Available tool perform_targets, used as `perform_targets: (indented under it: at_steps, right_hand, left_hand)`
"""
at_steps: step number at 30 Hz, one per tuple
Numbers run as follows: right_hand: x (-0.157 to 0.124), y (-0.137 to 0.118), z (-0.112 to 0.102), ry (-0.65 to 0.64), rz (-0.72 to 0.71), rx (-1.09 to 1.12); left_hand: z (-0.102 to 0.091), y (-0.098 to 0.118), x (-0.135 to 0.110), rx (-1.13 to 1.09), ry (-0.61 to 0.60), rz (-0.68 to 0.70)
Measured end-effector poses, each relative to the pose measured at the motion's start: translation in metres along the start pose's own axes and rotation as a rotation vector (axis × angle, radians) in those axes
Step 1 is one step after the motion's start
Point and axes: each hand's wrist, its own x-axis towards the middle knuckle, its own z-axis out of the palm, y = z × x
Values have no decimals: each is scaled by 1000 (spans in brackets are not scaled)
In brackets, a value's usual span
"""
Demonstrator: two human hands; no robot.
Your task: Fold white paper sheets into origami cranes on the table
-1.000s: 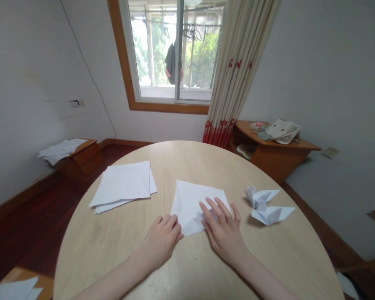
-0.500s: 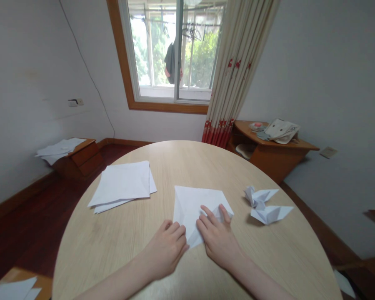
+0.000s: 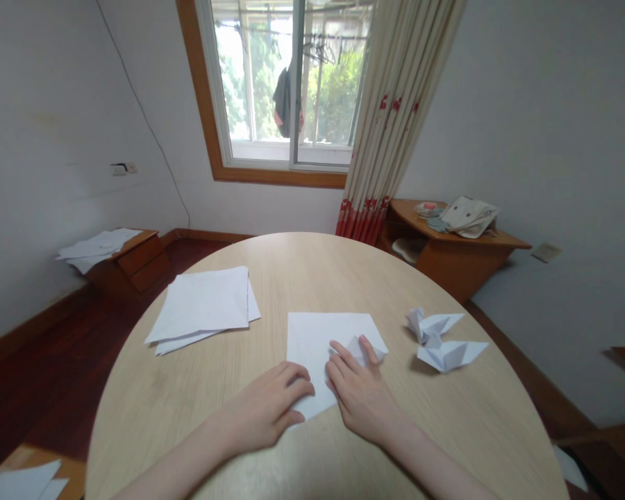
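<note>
A white sheet of paper (image 3: 312, 340), partly folded, lies on the round wooden table (image 3: 312, 278) in front of me. My left hand (image 3: 271, 406) rests on the sheet's near left corner, fingers curled and pressing it down. My right hand (image 3: 359, 389) lies on the sheet's right side, and its fingers lift a folded flap at the right corner.
A stack of white sheets (image 3: 203, 309) lies on the table's left half. Two folded paper figures (image 3: 442, 340) sit at the right. A low wooden cabinet (image 3: 125, 260) with papers stands at the left wall, a corner shelf (image 3: 453, 243) at the right, a window behind.
The sheet has turned and spread flatter under my hands. My right hand's fingers have drawn back and lifted the right corner flap. My left hand has slid onto the near left corner.
</note>
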Motion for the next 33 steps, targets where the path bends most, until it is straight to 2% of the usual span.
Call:
perform_targets:
  at_steps: [4,11,16,24,33]
  right_hand:
    - [0,2,0,-16,-2,34]
    - [2,10,-1,-97,-30,111]
    - [3,16,-3,-182,-55,157]
    - [3,19,-4,-209,-92,195]
    - [4,20,-2,-225,-104,201]
  left_hand:
    - [-2,-3,-2,6,-23,37]
    - [4,-2,0,179,-98,66]
    - [11,6,2,202,-75,74]
    - [18,16,6,209,-38,38]
    - [22,15,5,111,-55,-16]
